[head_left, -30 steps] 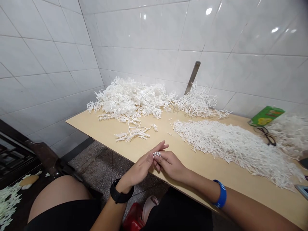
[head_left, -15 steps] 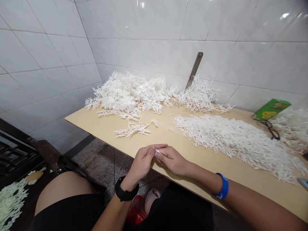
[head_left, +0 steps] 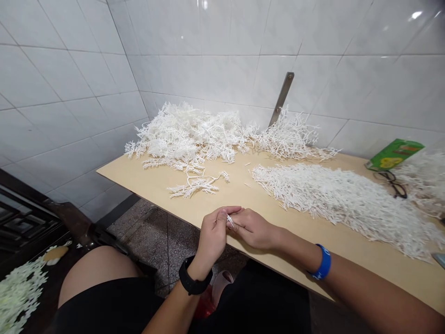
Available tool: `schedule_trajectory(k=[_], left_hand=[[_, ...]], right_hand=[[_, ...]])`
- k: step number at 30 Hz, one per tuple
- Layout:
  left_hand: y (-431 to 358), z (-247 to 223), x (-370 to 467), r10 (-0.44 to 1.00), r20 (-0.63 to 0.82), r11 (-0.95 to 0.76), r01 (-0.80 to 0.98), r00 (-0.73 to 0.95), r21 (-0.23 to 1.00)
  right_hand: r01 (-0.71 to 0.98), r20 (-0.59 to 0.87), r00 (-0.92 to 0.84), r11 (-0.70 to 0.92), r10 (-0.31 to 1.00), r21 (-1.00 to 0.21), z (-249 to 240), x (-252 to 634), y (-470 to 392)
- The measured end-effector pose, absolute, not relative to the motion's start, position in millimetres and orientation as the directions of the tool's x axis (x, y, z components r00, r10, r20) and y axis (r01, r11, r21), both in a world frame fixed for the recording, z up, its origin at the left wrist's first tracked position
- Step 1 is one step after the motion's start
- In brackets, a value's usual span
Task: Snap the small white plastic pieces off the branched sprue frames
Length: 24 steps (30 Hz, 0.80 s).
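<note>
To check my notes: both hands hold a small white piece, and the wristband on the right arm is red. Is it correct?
No, the head view shows the wristband is blue. The left hand and right hand do hold a small white piece.

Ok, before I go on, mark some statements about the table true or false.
1. The left hand and right hand meet around a small white piece. True.
2. The black wristband is on the right wrist. False: it is on the left; the blue wristband is on the right.
3. The green box is beside the black glasses. True.
4. The metal bar lies flat on the table. False: it slants upward before the tiled wall.
</note>
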<state>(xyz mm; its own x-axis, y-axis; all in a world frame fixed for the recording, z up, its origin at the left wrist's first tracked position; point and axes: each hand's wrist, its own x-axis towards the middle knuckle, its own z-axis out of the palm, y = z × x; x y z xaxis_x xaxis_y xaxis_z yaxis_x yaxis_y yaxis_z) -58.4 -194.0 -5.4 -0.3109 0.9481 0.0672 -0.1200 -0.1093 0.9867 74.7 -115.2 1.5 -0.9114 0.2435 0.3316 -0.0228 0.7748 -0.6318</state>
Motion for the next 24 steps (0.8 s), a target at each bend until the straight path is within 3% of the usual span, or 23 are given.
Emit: schedule_trajectory(k=[3,5,9,12,18,24], left_hand=[[-190.6,-6.1,-62.3,0.900,-0.069,-0.089,-0.337,-0.430,0.937],[-189.0,-5.5,-65.0,0.894,-0.112,-0.096,-0.429,-0.435,0.898],[-187.4,-3.2,-69.8,0.950,-0.061,-0.117,-0.528,-0.307,0.841],[-185.6,-3.4,-76.0,0.962,-0.111,-0.077,-0.638,-0.250,0.766],[-183.0,-8.5,-84.3,0.963,-0.148,-0.059,-0.716,-0.223,0.696],[-182.1,-11.4,-85.6,0.959,-0.169,-0.061,-0.745,-0.229,0.664]], right_hand=[[-0.086,0.337,-0.937,0.874,0.092,-0.478,1.3,76.0,-125.0],[-0.099,0.360,-0.930,0.889,0.078,-0.447,0.2,76.2,-127.6],[0.146,0.408,-0.814,0.825,0.414,-0.546,-4.3,79.1,-112.6],[0.369,0.369,-0.706,0.758,0.605,-0.538,-8.6,84.7,-92.5],[0.510,0.374,-0.618,0.714,0.692,-0.479,-17.6,93.1,-62.2],[0.438,0.440,-0.363,0.567,0.822,-0.698,-20.1,97.6,-46.2]])
